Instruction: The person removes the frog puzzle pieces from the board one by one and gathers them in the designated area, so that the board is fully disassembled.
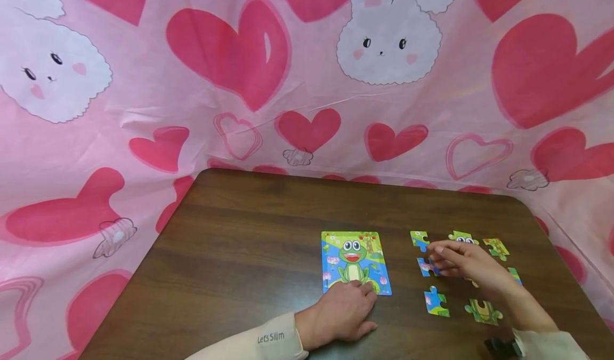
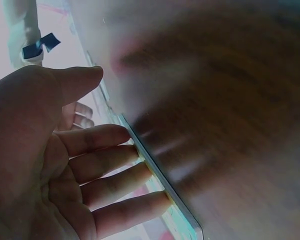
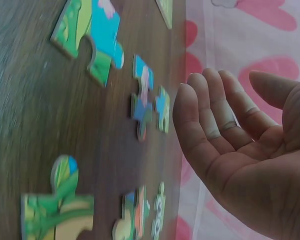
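On the table lies a frog picture board (image 1: 352, 256) with a blue and green background. My left hand (image 1: 340, 314) rests its fingertips on the board's near edge, fingers extended; the left wrist view shows them against the board's rim (image 2: 162, 177). Over the loose jigsaw pieces to the right hovers my right hand (image 1: 472, 266), its fingers loosely bent. Nothing shows between its fingers in the right wrist view (image 3: 250, 155). Nearest its fingertips are a blue-green corner piece (image 1: 419, 240) and a blue piece with a pink flower (image 1: 426, 266). The hand partly covers the frog-eye piece (image 1: 464, 236) and hides another.
Closer to me lie a blue-green piece (image 1: 436, 302) and a frog-belly piece (image 1: 483, 312). At the right are a tree piece (image 1: 497, 248) and a partly covered piece (image 1: 515, 274). A pink heart-and-rabbit cloth (image 1: 307, 93) hangs behind the brown table (image 1: 230, 253).
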A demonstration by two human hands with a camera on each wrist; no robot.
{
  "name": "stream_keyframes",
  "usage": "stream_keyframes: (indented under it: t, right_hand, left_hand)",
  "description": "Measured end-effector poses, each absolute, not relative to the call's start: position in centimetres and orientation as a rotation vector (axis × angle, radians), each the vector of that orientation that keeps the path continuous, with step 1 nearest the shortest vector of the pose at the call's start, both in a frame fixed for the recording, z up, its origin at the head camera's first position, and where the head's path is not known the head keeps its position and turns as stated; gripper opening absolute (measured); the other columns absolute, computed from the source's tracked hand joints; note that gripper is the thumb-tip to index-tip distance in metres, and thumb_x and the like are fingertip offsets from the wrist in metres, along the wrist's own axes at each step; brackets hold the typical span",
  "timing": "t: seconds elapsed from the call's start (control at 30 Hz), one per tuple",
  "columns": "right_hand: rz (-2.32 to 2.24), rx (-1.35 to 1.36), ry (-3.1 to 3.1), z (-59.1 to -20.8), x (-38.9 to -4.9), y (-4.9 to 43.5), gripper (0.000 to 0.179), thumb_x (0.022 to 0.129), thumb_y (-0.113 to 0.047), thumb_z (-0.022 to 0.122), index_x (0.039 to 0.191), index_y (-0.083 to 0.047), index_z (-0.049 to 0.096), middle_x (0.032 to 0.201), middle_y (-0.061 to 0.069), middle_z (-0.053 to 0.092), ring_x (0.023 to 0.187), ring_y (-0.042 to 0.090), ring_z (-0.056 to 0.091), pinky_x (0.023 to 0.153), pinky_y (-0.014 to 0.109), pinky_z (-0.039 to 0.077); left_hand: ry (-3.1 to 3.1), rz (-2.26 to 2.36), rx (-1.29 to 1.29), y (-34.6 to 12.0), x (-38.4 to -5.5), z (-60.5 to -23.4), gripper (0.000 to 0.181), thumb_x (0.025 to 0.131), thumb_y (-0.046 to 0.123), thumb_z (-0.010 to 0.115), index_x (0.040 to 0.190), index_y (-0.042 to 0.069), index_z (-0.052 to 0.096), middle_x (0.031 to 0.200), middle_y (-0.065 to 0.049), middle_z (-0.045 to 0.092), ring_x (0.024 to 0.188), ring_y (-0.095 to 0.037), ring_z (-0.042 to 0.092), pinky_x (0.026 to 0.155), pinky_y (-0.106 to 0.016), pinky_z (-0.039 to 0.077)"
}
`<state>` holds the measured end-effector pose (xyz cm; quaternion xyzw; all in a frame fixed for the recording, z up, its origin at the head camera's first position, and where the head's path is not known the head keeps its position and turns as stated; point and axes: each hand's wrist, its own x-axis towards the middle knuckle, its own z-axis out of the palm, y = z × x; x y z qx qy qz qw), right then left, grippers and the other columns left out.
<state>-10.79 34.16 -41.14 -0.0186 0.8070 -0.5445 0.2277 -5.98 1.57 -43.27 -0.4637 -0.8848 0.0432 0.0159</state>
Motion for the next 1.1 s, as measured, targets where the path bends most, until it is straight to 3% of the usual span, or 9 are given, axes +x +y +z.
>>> stream_keyframes:
  t: [0.33, 0.8, 1.1]
  right_hand:
    - [-1.497, -0.074, 2.153, -41.9, -11.9, 30.7, 0.055, 0.108, -0.035, 0.049, 0.139, 0.010, 0.051, 0.116, 0.012, 0.068, 0.100, 0.018, 0.070, 0.084, 0.033, 0.059]
    - [-1.520, -0.158, 2.055, -43.6, -12.6, 26.3, 0.050, 0.107, -0.032, 0.051, 0.135, 0.009, 0.055, 0.111, 0.007, 0.069, 0.096, 0.016, 0.067, 0.082, 0.030, 0.058]
    - [-1.488, -0.188, 2.063, -43.7, -12.9, 24.0, 0.044, 0.106, -0.029, 0.054, 0.131, 0.007, 0.060, 0.117, 0.016, 0.071, 0.099, 0.020, 0.067, 0.083, 0.033, 0.058]
  left_hand:
    - [-2.807, 0.108, -1.456, 1.5, -6.1, -43.1, 0.044, 0.091, 0.061, 0.064, 0.115, 0.025, 0.066, 0.116, 0.012, 0.067, 0.097, -0.005, 0.063, 0.067, -0.022, 0.053]
    - [-2.773, 0.103, -1.443, 1.4, -6.2, -43.2, 0.040, 0.088, 0.064, 0.065, 0.106, 0.028, 0.065, 0.107, 0.015, 0.066, 0.091, -0.003, 0.062, 0.061, -0.021, 0.050]
    - [-2.776, 0.103, -1.472, 1.4, -6.3, -43.2, 0.041, 0.090, 0.063, 0.063, 0.110, 0.028, 0.066, 0.115, 0.014, 0.067, 0.096, -0.003, 0.063, 0.067, -0.021, 0.052]
